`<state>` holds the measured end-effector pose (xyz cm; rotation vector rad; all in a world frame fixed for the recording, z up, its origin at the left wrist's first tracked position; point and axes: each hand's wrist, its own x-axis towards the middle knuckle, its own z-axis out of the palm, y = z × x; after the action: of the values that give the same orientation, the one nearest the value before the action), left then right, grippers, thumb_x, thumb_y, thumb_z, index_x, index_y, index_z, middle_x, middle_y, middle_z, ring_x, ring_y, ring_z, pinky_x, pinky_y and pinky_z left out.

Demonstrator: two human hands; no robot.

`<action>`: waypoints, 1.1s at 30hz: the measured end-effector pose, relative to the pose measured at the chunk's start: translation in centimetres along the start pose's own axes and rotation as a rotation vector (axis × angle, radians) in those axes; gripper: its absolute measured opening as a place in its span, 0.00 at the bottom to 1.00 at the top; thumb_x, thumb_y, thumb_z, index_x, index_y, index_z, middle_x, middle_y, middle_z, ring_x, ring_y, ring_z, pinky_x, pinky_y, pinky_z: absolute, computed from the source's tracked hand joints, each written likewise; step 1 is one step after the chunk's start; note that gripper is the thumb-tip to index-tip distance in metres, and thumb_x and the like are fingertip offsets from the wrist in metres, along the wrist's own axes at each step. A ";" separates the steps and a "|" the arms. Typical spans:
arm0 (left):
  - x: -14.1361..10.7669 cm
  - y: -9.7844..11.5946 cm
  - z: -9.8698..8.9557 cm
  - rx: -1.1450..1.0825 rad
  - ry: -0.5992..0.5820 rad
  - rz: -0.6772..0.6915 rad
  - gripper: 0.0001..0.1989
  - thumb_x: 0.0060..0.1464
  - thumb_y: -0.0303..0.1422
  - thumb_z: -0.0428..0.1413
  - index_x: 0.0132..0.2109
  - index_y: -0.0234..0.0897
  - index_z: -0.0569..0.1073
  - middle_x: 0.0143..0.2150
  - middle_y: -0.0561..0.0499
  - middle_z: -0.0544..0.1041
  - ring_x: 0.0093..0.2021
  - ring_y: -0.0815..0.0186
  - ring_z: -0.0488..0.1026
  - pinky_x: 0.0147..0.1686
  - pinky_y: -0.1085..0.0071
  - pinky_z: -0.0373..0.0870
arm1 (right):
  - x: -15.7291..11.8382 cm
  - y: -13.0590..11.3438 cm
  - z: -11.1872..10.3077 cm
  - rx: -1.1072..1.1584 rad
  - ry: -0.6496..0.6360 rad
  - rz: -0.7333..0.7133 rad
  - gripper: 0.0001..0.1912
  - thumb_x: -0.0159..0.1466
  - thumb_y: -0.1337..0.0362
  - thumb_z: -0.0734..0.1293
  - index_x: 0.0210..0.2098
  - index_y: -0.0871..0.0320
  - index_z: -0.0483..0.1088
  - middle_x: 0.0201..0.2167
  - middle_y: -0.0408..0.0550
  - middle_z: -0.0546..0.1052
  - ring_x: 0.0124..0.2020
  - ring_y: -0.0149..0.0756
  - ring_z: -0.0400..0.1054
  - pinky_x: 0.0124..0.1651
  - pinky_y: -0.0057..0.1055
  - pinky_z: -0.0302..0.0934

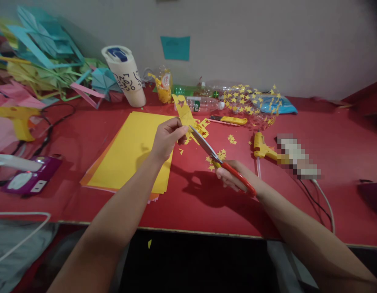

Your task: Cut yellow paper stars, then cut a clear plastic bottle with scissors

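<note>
Between its thumb and fingers, my left hand pinches a strip of yellow paper with cut edges. My right hand grips red-handled scissors, whose blade tips meet the lower end of the strip beside my left thumb. Small yellow paper stars lie under the scissors, with another little pile of stars farther right. Yellow scraps with star-shaped gaps rest just beyond the blades. A stack of yellow paper sheets lies on the red table below my left hand.
A yellow glue gun and a box cutter lie to the right. Behind stand a white tumbler, plastic bottles and a clear bottle covered with stars. Folded paper shapes and a purple power strip occupy the left.
</note>
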<state>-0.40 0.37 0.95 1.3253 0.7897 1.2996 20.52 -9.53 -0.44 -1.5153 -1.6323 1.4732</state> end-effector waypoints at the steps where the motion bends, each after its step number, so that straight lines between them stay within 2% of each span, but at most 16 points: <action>1: 0.0 0.0 -0.1 0.000 -0.006 -0.002 0.11 0.43 0.30 0.60 0.19 0.38 0.66 0.14 0.58 0.66 0.15 0.76 0.62 0.17 0.76 0.61 | 0.0 0.1 0.0 -0.002 -0.001 0.001 0.30 0.53 0.32 0.65 0.22 0.54 0.61 0.09 0.32 0.59 0.10 0.25 0.54 0.17 0.27 0.55; 6: 0.1 -0.1 -0.2 -0.003 -0.009 -0.036 0.11 0.43 0.29 0.60 0.19 0.38 0.66 0.14 0.57 0.65 0.15 0.76 0.62 0.17 0.76 0.61 | 0.2 0.5 0.1 -0.003 -0.009 0.006 0.29 0.55 0.33 0.65 0.23 0.54 0.61 0.10 0.33 0.59 0.10 0.25 0.54 0.17 0.26 0.56; 10: 0.0 -0.1 -0.2 0.001 -0.021 -0.037 0.10 0.44 0.28 0.59 0.19 0.38 0.67 0.15 0.57 0.65 0.16 0.75 0.62 0.17 0.76 0.61 | 0.0 -0.1 0.1 0.001 0.000 0.012 0.30 0.53 0.32 0.65 0.22 0.54 0.60 0.10 0.34 0.60 0.10 0.24 0.54 0.14 0.25 0.52; 15: 0.0 -0.2 -0.2 0.008 -0.018 -0.026 0.10 0.43 0.29 0.59 0.19 0.38 0.67 0.15 0.57 0.65 0.16 0.75 0.62 0.17 0.76 0.61 | -0.2 -0.7 0.1 0.014 -0.006 0.016 0.30 0.53 0.32 0.66 0.22 0.53 0.59 0.10 0.32 0.58 0.10 0.24 0.54 0.18 0.27 0.58; 21: 0.0 -0.1 -0.1 0.016 -0.010 -0.021 0.10 0.42 0.30 0.60 0.19 0.38 0.67 0.14 0.57 0.65 0.15 0.75 0.63 0.17 0.76 0.61 | -0.1 -0.6 0.1 0.004 -0.001 0.013 0.32 0.50 0.29 0.65 0.21 0.53 0.60 0.09 0.33 0.59 0.10 0.24 0.54 0.15 0.26 0.53; 27: 0.0 -0.2 -0.1 0.014 -0.021 -0.004 0.09 0.41 0.31 0.59 0.19 0.38 0.67 0.14 0.57 0.66 0.15 0.75 0.63 0.16 0.77 0.60 | -0.2 -0.8 0.1 0.024 -0.008 0.034 0.31 0.52 0.31 0.66 0.22 0.53 0.60 0.09 0.31 0.58 0.10 0.23 0.53 0.19 0.28 0.59; 33: 0.0 -0.2 -0.2 0.048 -0.032 -0.005 0.09 0.41 0.32 0.58 0.20 0.37 0.66 0.14 0.58 0.65 0.16 0.76 0.62 0.17 0.77 0.60 | -0.4 -1.3 0.2 0.046 0.004 0.060 0.33 0.51 0.30 0.66 0.22 0.54 0.60 0.10 0.32 0.59 0.10 0.22 0.52 0.16 0.26 0.53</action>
<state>-0.53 0.46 0.78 1.3789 0.8058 1.2595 19.91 -9.75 0.75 -1.5535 -1.5524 1.5284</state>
